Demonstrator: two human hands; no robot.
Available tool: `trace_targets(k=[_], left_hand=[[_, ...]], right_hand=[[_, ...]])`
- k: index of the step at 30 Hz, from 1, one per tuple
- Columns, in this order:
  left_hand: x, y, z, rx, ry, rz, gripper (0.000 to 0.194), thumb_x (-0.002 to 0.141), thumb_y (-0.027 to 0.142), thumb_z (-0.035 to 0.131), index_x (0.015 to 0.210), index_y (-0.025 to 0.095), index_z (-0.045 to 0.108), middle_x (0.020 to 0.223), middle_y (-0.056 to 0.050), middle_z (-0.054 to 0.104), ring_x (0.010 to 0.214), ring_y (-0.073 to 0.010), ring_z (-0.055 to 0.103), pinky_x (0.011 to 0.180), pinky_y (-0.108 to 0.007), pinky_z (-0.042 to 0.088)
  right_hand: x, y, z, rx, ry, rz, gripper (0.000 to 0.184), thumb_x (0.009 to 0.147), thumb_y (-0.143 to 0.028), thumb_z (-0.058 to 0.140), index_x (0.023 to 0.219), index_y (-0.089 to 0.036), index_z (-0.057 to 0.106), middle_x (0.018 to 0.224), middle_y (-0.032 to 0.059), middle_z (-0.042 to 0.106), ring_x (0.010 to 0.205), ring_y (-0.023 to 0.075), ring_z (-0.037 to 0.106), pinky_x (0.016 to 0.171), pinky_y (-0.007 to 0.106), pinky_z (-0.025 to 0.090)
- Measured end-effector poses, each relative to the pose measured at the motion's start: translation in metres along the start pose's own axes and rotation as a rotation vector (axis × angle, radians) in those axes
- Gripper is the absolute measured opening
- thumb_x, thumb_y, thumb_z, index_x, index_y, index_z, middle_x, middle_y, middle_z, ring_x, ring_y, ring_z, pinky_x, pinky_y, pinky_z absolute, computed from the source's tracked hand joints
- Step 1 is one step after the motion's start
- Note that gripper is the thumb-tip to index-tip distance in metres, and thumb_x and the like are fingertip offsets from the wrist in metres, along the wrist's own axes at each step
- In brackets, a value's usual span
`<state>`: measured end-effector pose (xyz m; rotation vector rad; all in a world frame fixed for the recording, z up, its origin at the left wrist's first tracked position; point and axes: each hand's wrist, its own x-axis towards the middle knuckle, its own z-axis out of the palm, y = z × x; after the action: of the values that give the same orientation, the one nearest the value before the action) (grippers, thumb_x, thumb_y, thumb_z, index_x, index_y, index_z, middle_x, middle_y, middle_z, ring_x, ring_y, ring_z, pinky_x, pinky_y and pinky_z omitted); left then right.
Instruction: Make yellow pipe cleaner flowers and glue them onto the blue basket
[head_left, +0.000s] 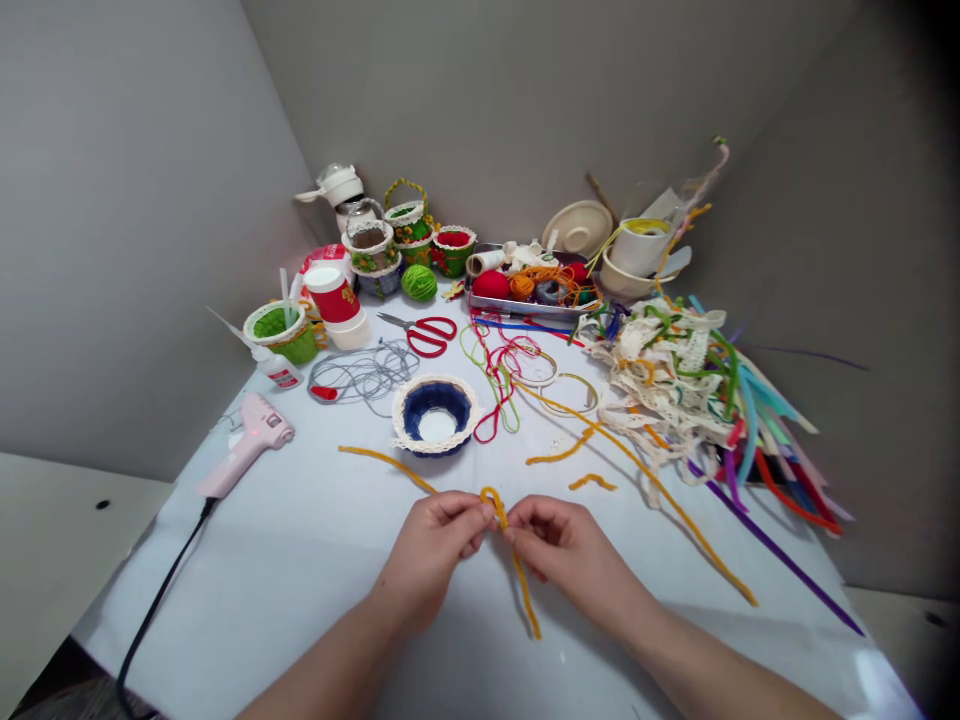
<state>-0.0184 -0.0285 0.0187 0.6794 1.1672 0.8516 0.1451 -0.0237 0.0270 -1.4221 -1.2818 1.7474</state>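
Note:
A yellow pipe cleaner [525,590] is bent into a small loop between my two hands at the front middle of the table. My left hand [442,535] pinches it at the loop's left side, and one end runs out to the upper left. Closed on the loop's right side is my right hand [559,540], with the other end hanging down toward me. My fingertips hide part of the crossing. Just beyond my hands stands a small dark blue basket [437,455] with a cream lace rim. Short yellow pieces [592,482] and a long yellow pipe cleaner [675,505] lie to the right.
At left lies a pink glue gun [247,445] with a black cord. Red-handled scissors [431,335], grey cord [367,375] and a yarn tray [536,305] are farther back. Lace trim [667,370] heaps at right beside a purple pipe cleaner [780,550]. Small decorated baskets [454,255] stand by the wall.

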Motion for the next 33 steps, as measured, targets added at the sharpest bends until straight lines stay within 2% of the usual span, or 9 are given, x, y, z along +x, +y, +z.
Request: trace_targets(k=[4, 9, 18, 24, 29, 33], left_hand=[[-0.001, 0.002, 0.001, 0.056, 0.01, 0.074, 0.025, 0.073, 0.036, 0.07, 0.063, 0.013, 0.065, 0.057, 0.003, 0.046, 0.055, -0.0083, 0.035, 0.053, -0.023, 0.027], [-0.002, 0.001, 0.006, 0.138, 0.063, 0.177, 0.02, 0.072, 0.029, 0.07, 0.058, 0.016, 0.066, 0.067, 0.001, 0.054, 0.068, -0.0128, 0.047, 0.066, -0.024, 0.037], [-0.004, -0.005, 0.008, 0.069, 0.017, 0.158, 0.018, 0.075, 0.026, 0.068, 0.059, 0.016, 0.067, 0.067, 0.001, 0.054, 0.07, -0.0132, 0.048, 0.068, -0.024, 0.038], [-0.004, -0.003, 0.011, 0.081, 0.039, 0.117, 0.018, 0.071, 0.025, 0.071, 0.057, 0.016, 0.063, 0.062, 0.002, 0.053, 0.066, -0.0122, 0.046, 0.065, -0.023, 0.038], [-0.004, -0.004, 0.01, 0.072, 0.052, 0.1, 0.019, 0.07, 0.027, 0.072, 0.058, 0.015, 0.063, 0.06, 0.003, 0.052, 0.064, -0.0111, 0.045, 0.064, -0.022, 0.037], [-0.004, -0.006, 0.01, -0.005, 0.074, 0.114, 0.021, 0.074, 0.03, 0.071, 0.061, 0.015, 0.063, 0.059, 0.005, 0.045, 0.056, -0.0079, 0.037, 0.054, -0.021, 0.031]], right_hand=[[-0.002, 0.001, -0.001, 0.041, -0.036, 0.02, 0.031, 0.076, -0.047, 0.066, 0.072, -0.016, 0.059, 0.053, -0.0057, 0.044, 0.049, 0.0081, 0.037, 0.048, 0.022, 0.028], [-0.003, 0.003, 0.0, 0.066, -0.072, 0.024, 0.034, 0.077, -0.049, 0.066, 0.072, -0.016, 0.059, 0.051, -0.0062, 0.043, 0.048, 0.008, 0.036, 0.048, 0.022, 0.026], [-0.001, 0.005, 0.002, 0.149, -0.081, 0.059, 0.038, 0.076, -0.049, 0.067, 0.063, -0.017, 0.053, 0.047, -0.0072, 0.042, 0.044, 0.0064, 0.034, 0.045, 0.022, 0.023], [-0.001, 0.009, 0.001, 0.078, -0.077, 0.044, 0.038, 0.08, -0.051, 0.063, 0.064, -0.017, 0.053, 0.047, -0.0072, 0.042, 0.044, 0.0066, 0.033, 0.045, 0.021, 0.023], [0.001, 0.009, 0.0, 0.014, -0.039, 0.035, 0.036, 0.078, -0.049, 0.064, 0.064, -0.017, 0.055, 0.049, -0.0067, 0.042, 0.045, 0.0071, 0.034, 0.045, 0.022, 0.024], [0.003, 0.007, -0.003, -0.026, 0.082, -0.079, 0.025, 0.077, -0.041, 0.067, 0.078, -0.016, 0.065, 0.061, -0.0031, 0.054, 0.054, 0.0094, 0.044, 0.051, 0.022, 0.032]])
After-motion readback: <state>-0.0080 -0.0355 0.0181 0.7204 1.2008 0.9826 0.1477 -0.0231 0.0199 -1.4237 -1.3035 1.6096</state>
